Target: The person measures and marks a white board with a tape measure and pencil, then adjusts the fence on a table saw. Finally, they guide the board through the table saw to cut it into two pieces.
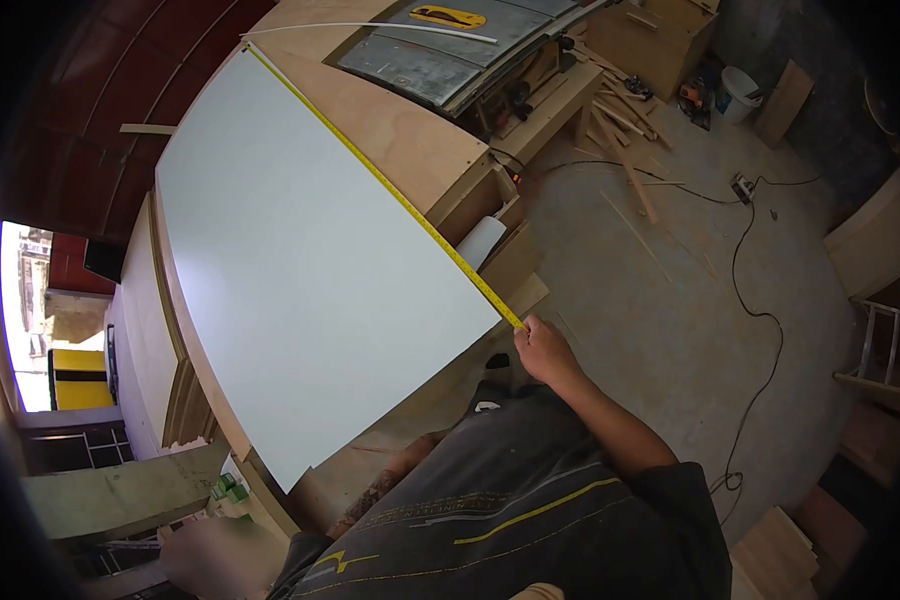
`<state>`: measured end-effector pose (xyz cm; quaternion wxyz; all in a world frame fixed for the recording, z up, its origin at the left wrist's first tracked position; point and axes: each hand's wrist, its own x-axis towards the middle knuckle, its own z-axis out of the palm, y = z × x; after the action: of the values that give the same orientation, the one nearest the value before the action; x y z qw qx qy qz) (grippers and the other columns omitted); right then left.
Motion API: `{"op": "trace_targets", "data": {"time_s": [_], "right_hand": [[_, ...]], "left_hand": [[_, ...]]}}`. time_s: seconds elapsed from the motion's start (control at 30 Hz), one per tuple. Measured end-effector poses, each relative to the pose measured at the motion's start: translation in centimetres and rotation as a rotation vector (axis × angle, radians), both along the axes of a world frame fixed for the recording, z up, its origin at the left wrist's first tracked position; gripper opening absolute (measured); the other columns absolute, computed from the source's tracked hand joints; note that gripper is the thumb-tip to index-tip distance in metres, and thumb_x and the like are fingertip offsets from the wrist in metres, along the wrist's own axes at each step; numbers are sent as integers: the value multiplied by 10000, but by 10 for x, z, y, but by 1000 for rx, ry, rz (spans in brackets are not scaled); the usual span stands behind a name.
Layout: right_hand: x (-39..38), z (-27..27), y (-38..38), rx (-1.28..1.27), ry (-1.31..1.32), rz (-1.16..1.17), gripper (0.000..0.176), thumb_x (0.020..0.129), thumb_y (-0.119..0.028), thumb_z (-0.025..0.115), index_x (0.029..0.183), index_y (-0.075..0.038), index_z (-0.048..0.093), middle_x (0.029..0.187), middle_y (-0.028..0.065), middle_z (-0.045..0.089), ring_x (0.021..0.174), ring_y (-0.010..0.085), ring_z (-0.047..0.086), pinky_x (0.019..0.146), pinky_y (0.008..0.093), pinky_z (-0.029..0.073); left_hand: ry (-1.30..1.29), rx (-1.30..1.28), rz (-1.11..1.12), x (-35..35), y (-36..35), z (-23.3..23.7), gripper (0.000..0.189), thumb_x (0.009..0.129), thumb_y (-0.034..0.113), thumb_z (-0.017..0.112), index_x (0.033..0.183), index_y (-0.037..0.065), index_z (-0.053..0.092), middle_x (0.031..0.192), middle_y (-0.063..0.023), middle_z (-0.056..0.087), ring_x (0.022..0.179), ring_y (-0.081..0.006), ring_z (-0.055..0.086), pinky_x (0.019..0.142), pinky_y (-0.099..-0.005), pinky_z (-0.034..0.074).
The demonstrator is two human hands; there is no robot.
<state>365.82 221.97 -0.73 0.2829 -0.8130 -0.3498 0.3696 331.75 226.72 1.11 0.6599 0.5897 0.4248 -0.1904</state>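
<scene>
One tattooed left forearm [370,495] shows beside the dark printed shirt [510,480]; the left hand is hidden, so its grip cannot be told. Near the shirt, the bare right hand [545,350] has its grip closed on the near end of a yellow tape measure [390,190]. The tape runs along one edge of a large, flat white panel [310,250], which lies on a light-brown wooden worktop [400,120]. Farther off, a thin white strip [410,27] crosses a grey metal surface [410,65].
</scene>
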Motion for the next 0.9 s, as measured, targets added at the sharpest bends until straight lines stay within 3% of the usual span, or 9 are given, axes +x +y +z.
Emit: {"op": "trace_targets", "data": {"time_s": [0.03, 0.1, 0.17, 0.33, 0.43, 0.9], "right_hand": [[1, 0, 0, 6, 10, 10, 369, 1024, -323, 526, 1150, 16, 598, 1081, 296, 674, 1041, 472, 652, 916, 546, 521], [1, -1, -1, 15, 9, 7, 370, 1024, -324, 527, 1148, 17, 597, 1083, 298, 674, 1039, 472, 652, 916, 548, 520], [2, -2, -1, 26, 3, 0, 370, 1025, -325, 528, 1145, 18, 596, 1086, 300, 674, 1037, 473, 652, 916, 549, 520], [2, 4, -1, 46, 44, -28, 324, 1016, -300, 541, 1053, 16, 598, 1016, 288, 683, 995, 484, 644, 879, 552, 506], [1, -1, 2, 9, 79, 37, 365, 1032, -330, 522, 1127, 18, 581, 1095, 295, 673, 1070, 478, 638, 926, 552, 511], [-7, 6, 2, -8, 105, 45, 372, 1033, -332, 520, 1106, 30, 570, 1131, 294, 666, 1093, 475, 636, 936, 555, 510]], "left_hand": [[29, 8, 25, 5, 1, 3, 332, 1003, 252, 628, 1263, 55, 688, 1276, -219, 694, 1152, -276, 681, 998, -383, 515], [71, 167, -157, -12, 7, -42, 371, 939, 275, 698, 1232, 48, 704, 1244, -241, 695, 1130, -354, 701, 949, -427, 543], [115, 251, -250, -15, 9, -58, 368, 931, 280, 702, 1217, 50, 710, 1228, -245, 698, 1122, -365, 701, 940, -437, 545], [174, 308, -331, -10, 8, -61, 360, 911, 295, 713, 1181, 57, 723, 1190, -255, 706, 1103, -394, 703, 919, -462, 552], [224, 367, -395, -4, 6, -68, 356, 900, 303, 720, 1159, 60, 732, 1167, -262, 711, 1092, -411, 703, 907, -477, 557], [230, 396, -413, 3, 2, -62, 339, 890, 315, 716, 1120, 69, 745, 1125, -259, 721, 1072, -422, 704, 891, -497, 560]]}}
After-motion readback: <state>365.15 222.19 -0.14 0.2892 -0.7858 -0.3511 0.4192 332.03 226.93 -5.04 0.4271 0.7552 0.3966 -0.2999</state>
